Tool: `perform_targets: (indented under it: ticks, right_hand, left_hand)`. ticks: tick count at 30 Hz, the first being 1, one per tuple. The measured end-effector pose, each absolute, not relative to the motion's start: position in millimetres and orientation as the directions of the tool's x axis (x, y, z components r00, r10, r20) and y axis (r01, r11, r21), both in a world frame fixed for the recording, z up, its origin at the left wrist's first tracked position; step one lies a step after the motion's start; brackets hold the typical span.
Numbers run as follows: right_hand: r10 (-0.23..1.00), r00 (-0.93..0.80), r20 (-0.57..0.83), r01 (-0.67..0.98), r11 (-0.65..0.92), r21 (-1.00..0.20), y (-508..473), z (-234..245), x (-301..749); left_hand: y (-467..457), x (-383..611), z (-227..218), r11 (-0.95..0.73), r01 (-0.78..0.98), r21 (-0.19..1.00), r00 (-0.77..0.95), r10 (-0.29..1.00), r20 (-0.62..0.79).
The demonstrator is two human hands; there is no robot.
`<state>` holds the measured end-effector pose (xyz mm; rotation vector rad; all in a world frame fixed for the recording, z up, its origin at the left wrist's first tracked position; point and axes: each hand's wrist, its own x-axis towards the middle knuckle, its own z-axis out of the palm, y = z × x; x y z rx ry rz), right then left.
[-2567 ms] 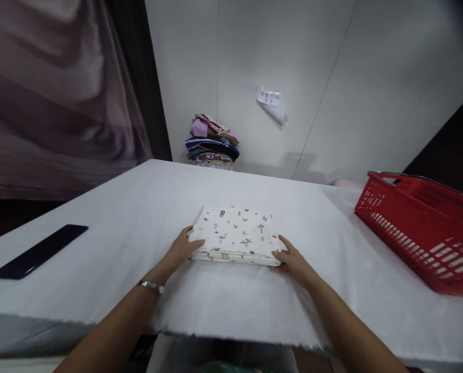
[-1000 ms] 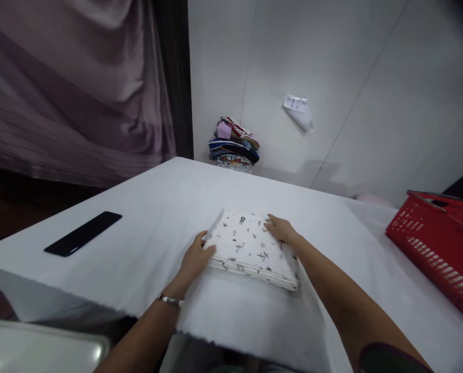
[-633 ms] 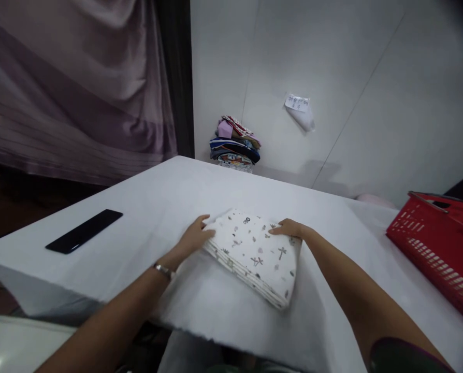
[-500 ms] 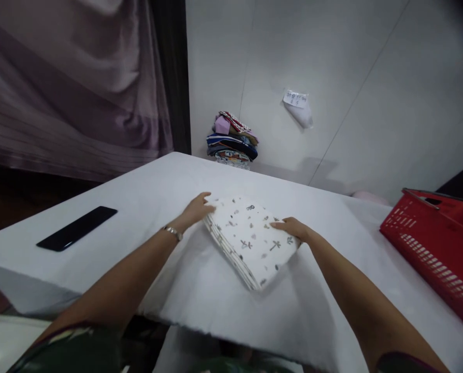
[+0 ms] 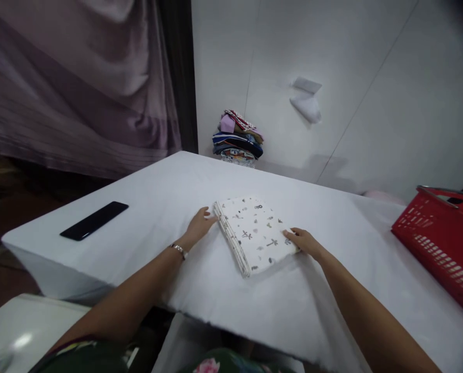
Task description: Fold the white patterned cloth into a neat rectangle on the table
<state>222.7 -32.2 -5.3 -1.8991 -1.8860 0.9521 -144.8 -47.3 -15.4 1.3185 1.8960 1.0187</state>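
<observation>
A folded white cloth (image 5: 258, 233) with small palm-tree and leaf prints lies on the white-covered table (image 5: 169, 191), its layered folds facing left. My left hand (image 5: 201, 225), a metal band on its wrist, is at the cloth's left edge. Its fingers are apart, with a fingertip by the folds; whether it touches them I cannot tell. At the right corner, my right hand (image 5: 303, 242) pinches the cloth, thumb on top and the other fingers partly hidden at the edge.
A flat black slab (image 5: 95, 220) lies on the table's left part. On the right stands a red plastic basket (image 5: 441, 243). Folded fabrics (image 5: 237, 137) are stacked beyond the far edge, by the wall. A purple curtain (image 5: 80, 88) hangs at left; a white lid-like surface (image 5: 33, 326) is at lower left.
The cloth now lies flatter on the table. My left hand has let go of its left edge and moved slightly away. My right hand stays at the right corner. The view has shifted a little.
</observation>
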Motion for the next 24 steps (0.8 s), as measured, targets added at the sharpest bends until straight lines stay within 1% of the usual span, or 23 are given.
perform_targets:
  ticks: [2,3,4,6,8,10,11,13,16,18,19,21,22,24]
  right_hand:
    - [0.971,-0.109,-0.215,0.775,-0.052,-0.629,-36,-8,222]
    - [0.972,-0.123,-0.201,0.782,-0.030,-0.623,-37,-9,222]
    - [0.973,-0.130,-0.188,0.790,-0.013,-0.613,-37,-10,221]
    - [0.979,-0.118,-0.167,0.809,-0.002,-0.587,-37,-12,219]
    - [0.984,-0.098,-0.149,0.820,-0.005,-0.572,-37,-14,218]
    - [0.987,-0.090,-0.135,0.817,-0.005,-0.576,-38,-17,219]
    - [0.987,-0.093,-0.129,0.813,0.000,-0.582,-39,-19,219]
    - [0.988,-0.106,-0.114,0.811,0.019,-0.585,-40,-22,221]
    - [0.990,-0.109,-0.091,0.836,0.042,-0.547,-41,-25,223]
    - [0.990,-0.105,-0.093,0.859,0.043,-0.511,-39,-26,223]
    - [0.989,-0.104,-0.103,0.865,0.039,-0.500,-38,-25,222]
    - [0.988,-0.091,-0.127,0.869,0.016,-0.495,-35,-22,219]
    - [0.988,-0.078,-0.133,0.868,0.002,-0.497,-35,-20,217]
    - [0.991,-0.062,-0.120,0.871,-0.005,-0.491,-36,-13,211]
  left_hand:
    - [-73,-136,-15,0.185,0.485,0.855,-0.265,0.963,-0.058]
    - [-85,-129,-14,0.152,0.512,0.845,-0.227,0.973,-0.037]
    - [-97,-120,-12,0.097,0.564,0.820,-0.192,0.981,0.016]
    - [-118,-101,-7,-0.101,0.680,0.726,-0.072,0.977,0.203]
    - [-134,-83,-2,-0.332,0.730,0.598,0.140,0.928,0.344]
    - [-143,-70,-1,-0.489,0.719,0.493,0.328,0.865,0.380]
    - [-146,-66,-2,-0.531,0.707,0.466,0.387,0.843,0.373]
    - [-149,-62,-6,-0.553,0.697,0.457,0.427,0.832,0.355]
    - [-152,-61,-13,-0.540,0.678,0.498,0.396,0.840,0.371]
    - [-152,-63,-16,-0.519,0.648,0.558,0.354,0.853,0.383]
    - [-151,-64,-17,-0.488,0.633,0.602,0.305,0.871,0.385]
    - [-145,-68,-17,-0.366,0.598,0.713,0.142,0.924,0.355]
    - [-140,-70,-16,-0.270,0.566,0.779,0.031,0.951,0.308]
    - [-130,-73,-12,-0.051,0.438,0.898,-0.168,0.976,0.137]
